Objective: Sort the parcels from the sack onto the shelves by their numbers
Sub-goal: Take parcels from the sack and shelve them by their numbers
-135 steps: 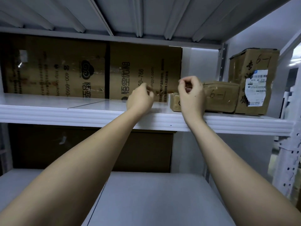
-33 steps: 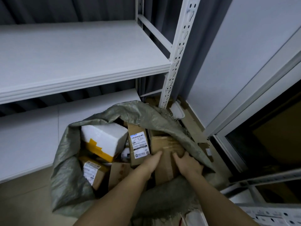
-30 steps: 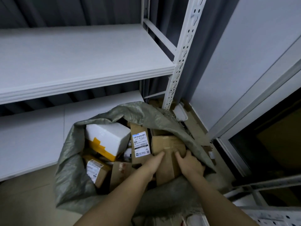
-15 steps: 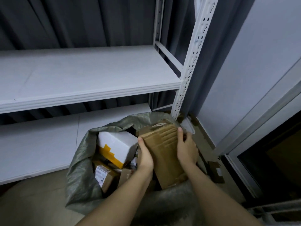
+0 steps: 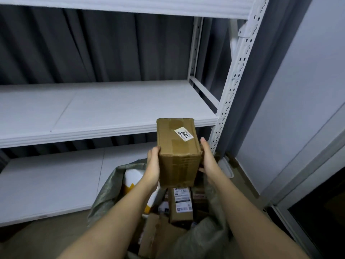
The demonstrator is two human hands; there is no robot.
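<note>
Shelving of white metal fills most of the view, its boards running off to the left and its slotted upright standing at the right, with a dark grey curtain hanging behind; the two boards seen here carry nothing in the part that shows, so there is room for whatever the number calls for. Below it, on the floor just in front of the lowest board, the grey-green sack lies with its mouth pulled wide, which leaves the remaining parcels exposed for picking: a white one with yellow marking, a brown one with a printed label and more cardboard beneath, partly hidden by the arms. Held above the sack's mouth, clear of the others and in front of the middle board's edge, is the brown cardboard parcel, sealed with tape. It is clamped from both sides: the left hand lies flat against its left face with the thumb up at the top corner, and the right hand presses its right face with the fingers mostly straight, the tips going round behind where they cannot be seen. The parcel is tipped so that its top face turns toward the camera, likely so the small white sticker can be read; it reads 2097, seen at a slant. Reading that number looks like the step in hand, and the shelf to choose is not yet clear.
</note>
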